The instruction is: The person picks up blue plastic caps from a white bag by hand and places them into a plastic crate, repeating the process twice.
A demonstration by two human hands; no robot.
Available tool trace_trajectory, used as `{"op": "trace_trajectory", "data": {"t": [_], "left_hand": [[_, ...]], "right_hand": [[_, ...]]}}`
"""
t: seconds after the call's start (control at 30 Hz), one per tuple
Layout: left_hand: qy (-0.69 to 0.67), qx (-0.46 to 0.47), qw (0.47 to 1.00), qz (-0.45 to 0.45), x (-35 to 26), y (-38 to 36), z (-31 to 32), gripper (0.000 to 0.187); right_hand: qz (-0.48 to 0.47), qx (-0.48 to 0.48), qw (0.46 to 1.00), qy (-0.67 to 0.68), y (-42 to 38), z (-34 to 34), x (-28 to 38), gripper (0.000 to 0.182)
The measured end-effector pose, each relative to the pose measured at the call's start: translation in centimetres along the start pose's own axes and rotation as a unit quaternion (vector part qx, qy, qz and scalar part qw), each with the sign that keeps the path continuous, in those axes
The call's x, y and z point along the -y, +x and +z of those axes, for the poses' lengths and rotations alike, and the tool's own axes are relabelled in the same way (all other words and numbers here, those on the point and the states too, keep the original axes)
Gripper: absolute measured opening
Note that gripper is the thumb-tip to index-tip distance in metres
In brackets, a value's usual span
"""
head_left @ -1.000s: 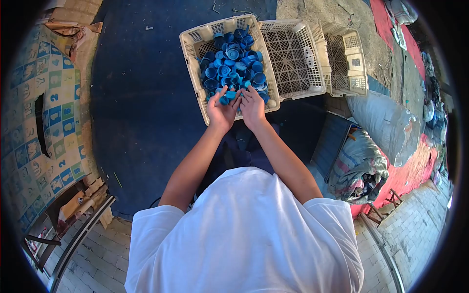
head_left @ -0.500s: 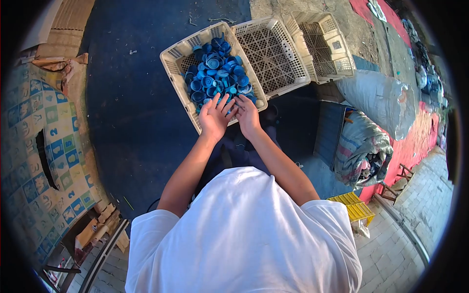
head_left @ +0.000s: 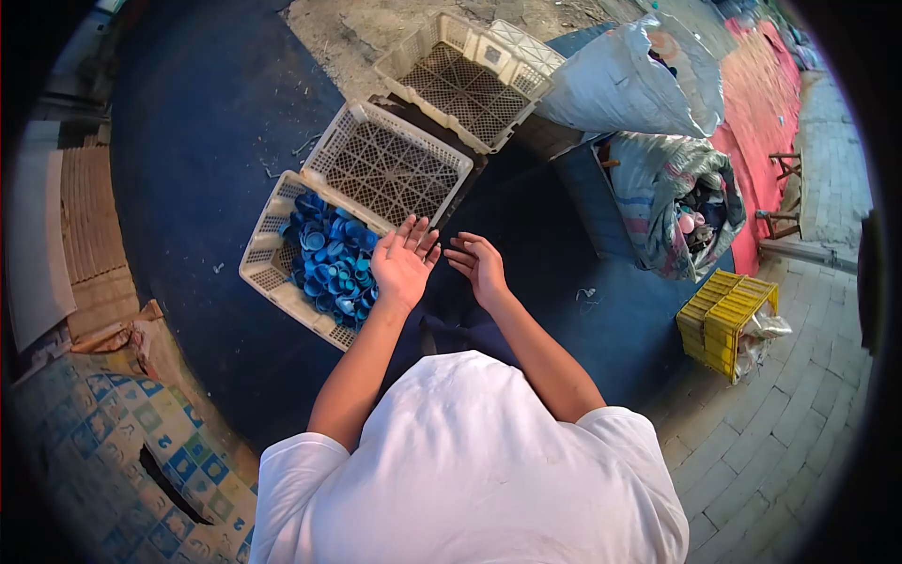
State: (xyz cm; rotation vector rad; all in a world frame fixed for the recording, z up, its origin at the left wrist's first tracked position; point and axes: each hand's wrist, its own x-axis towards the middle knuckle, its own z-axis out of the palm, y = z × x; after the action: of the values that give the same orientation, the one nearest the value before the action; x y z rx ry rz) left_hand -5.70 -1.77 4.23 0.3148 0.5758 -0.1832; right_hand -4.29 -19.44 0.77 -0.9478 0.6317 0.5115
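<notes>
My left hand (head_left: 404, 265) is palm up with its fingers spread, and nothing lies in it. It hovers at the right edge of a crate (head_left: 270, 226) holding a heap of blue plastic caps (head_left: 324, 258). My right hand (head_left: 480, 268) is a little to the right, turned inward with its fingers loosely apart, also holding nothing. An off-white lattice crate (head_left: 385, 164) stands against the cap crate, just beyond my left fingertips. Neither hand appears to grip any cap.
Another pale crate (head_left: 470, 80) stands farther back. At the right are a white sack (head_left: 634, 85), an open striped sack (head_left: 653, 202) stuffed with mixed items, and a yellow crate (head_left: 723, 320). A patterned sheet (head_left: 122, 451) lies at the lower left, beside the dark blue floor covering (head_left: 178, 216).
My view and body have turned to the right, so the crates now sit farther left. My hands have moved from over the caps to the crate's right side, slightly farther apart.
</notes>
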Motion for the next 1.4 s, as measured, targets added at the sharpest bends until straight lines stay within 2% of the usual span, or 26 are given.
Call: {"op": "trace_trajectory", "data": {"t": [0.43, 0.67, 0.87, 1.13, 1.4], "left_hand": [[0.036, 0.046, 0.990, -0.125, 11.8, 12.7, 15.9, 0.046], [-0.082, 0.009, 0.981, -0.173, 15.0, 19.1, 21.6, 0.045], [-0.053, 0.039, 0.968, -0.243, 18.1, 27.3, 27.6, 0.042], [0.001, 0.087, 0.947, -0.310, 20.5, 40.1, 37.1, 0.043], [0.036, 0.089, 0.942, -0.321, 20.6, 44.8, 42.5, 0.043]], "right_hand": [[-0.108, -0.136, 0.979, 0.105, 3.7, -17.8, 16.9, 0.035], [-0.187, -0.266, 0.931, 0.168, 6.3, -24.4, 24.8, 0.025], [-0.230, -0.282, 0.910, 0.201, 10.1, -23.9, 31.4, 0.020], [-0.286, -0.297, 0.903, 0.124, 16.3, -22.4, 40.3, 0.018], [-0.388, -0.314, 0.865, 0.047, 17.5, -21.3, 46.8, 0.018]]}}
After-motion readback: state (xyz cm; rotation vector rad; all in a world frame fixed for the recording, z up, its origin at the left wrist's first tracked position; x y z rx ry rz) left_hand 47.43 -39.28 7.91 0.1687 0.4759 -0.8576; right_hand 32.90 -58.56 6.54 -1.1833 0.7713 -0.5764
